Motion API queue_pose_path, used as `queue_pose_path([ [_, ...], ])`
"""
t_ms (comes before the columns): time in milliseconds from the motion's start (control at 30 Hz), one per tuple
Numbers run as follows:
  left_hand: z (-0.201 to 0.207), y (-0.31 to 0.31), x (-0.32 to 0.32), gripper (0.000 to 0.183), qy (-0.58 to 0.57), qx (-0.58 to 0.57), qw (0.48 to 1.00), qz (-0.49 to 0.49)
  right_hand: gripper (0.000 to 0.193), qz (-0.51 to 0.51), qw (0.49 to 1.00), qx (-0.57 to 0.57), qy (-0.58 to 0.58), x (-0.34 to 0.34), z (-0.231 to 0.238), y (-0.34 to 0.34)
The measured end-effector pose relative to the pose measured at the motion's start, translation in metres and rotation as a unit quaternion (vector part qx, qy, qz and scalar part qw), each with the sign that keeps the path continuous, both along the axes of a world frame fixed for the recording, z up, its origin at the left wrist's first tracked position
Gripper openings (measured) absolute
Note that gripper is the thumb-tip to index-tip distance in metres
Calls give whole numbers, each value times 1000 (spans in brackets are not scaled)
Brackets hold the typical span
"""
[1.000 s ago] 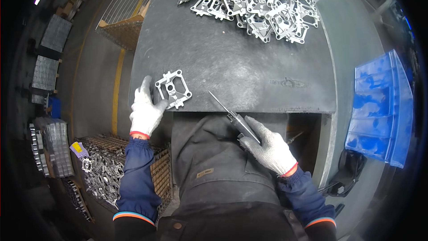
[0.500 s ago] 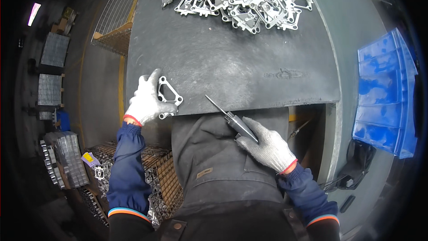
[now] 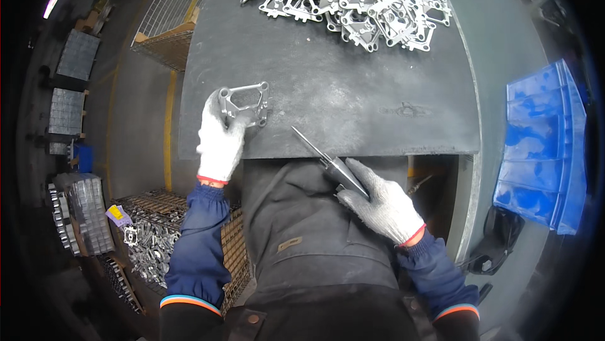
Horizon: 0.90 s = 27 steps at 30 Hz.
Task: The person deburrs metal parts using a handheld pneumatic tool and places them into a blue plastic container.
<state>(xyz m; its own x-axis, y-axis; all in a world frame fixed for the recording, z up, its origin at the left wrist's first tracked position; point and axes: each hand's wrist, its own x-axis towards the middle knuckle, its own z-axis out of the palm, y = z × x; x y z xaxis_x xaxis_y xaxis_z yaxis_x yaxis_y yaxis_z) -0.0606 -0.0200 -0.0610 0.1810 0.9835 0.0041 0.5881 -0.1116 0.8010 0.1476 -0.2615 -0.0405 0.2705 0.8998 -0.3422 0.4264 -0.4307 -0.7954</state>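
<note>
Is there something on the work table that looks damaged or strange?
Yes: on the flat, dark grey tabletop, toward its right side, a rough, dark, scarred patch breaks the smoother surface around it, so it looks worn or damaged.

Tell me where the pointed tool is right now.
In the head view, the pointed tool is just right of centre, in the right hand, crossing the near edge of the table with its tip angled up and left.

A head-worn fisheye looks down at both hands.
</note>
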Motion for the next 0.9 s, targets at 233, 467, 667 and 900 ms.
queue_pose_path([
  [233, 3, 15, 9, 55, 62, 79, 985, -142, 66, 77, 996, 27, -46, -4, 11, 31],
  [467, -7, -5, 4, 59, -37, 66, 992, -101, 58, 101, 990, 17, -95, -16, 6, 52],
  [667, -20, -7, 4, 62, -71, 80, 988, -108, 53, 113, 986, -41, -116, -25, 8, 56],
  [900, -5, -7, 6, 64, -17, 59, 992, -108, 54, 78, 996, 44, -28, -20, 1, 51],
])
